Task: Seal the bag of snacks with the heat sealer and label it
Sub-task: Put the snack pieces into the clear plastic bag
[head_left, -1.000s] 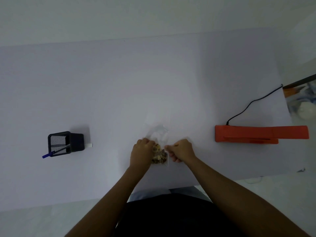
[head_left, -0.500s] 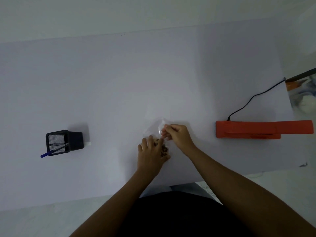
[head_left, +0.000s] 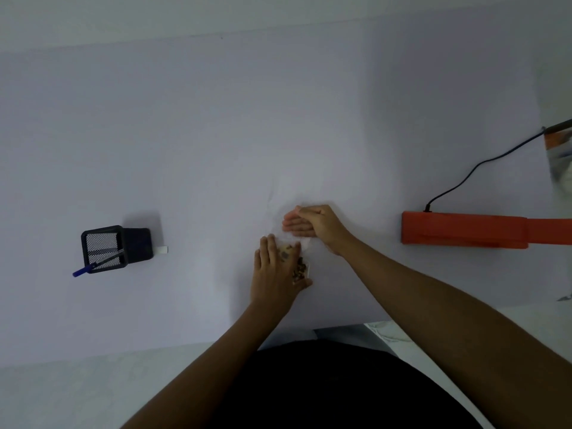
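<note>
A clear plastic bag of brown snacks (head_left: pixel 301 267) lies flat on the white table (head_left: pixel 216 134), near its front edge. My left hand (head_left: pixel 277 270) rests flat on the filled lower part, fingers straight. My right hand (head_left: pixel 312 224) lies flat with straight fingers over the bag's empty upper part, pressing it to the table. The orange heat sealer (head_left: pixel 464 229) lies shut at the right, well away from both hands. A small white label (head_left: pixel 161 250) lies by the pen holder at the left.
A black mesh pen holder (head_left: pixel 116 248) lies tipped at the left with a blue pen (head_left: pixel 89 267) sticking out. The sealer's black cable (head_left: pixel 483 167) runs to the back right. Clutter shows past the table's right edge (head_left: pixel 560 162).
My right hand let go of its pinch on the bag's top and now lies flat across it. My left hand went from gripping the bag's side to lying flat on the snacks.
</note>
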Motion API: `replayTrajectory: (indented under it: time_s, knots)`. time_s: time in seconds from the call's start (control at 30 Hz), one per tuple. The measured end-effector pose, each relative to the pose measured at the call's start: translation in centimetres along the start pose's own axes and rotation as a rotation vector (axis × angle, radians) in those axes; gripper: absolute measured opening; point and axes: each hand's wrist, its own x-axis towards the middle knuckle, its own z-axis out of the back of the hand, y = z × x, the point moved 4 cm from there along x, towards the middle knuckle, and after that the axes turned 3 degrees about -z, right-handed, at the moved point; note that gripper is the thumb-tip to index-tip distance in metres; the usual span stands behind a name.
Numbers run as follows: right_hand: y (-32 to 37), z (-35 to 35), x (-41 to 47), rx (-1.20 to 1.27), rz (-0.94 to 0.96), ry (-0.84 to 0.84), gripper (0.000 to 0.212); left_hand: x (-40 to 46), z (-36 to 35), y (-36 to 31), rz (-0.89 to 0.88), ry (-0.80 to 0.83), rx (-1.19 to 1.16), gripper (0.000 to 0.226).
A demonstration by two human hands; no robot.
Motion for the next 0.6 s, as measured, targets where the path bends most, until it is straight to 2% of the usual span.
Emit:
replayTrajectory:
  time_s: [0.2,0.47,0.53,0.6]
  knots:
    - [4.9,3.5,4.3,0.075,0.052,-0.082,0.04,0.2,0.2,-0.3,0.016,0.002,0.04,0.08]
    - [10.0,5.0,5.6,0.122,0.249,-0.244,0.035,0.5,0.5,-0.4,0.036,0.005,0.038,0.074]
    - [9.2,3.0,4.2,0.16,0.23,-0.173,0.034,0.7,0.7,-0.5,0.034,0.004,0.031,0.075]
    - [7.0,0.2,2.6,0.102,0.158,-0.021,0.036,0.8,1.0,-0.6,0.035,0.0,0.023,0.076]
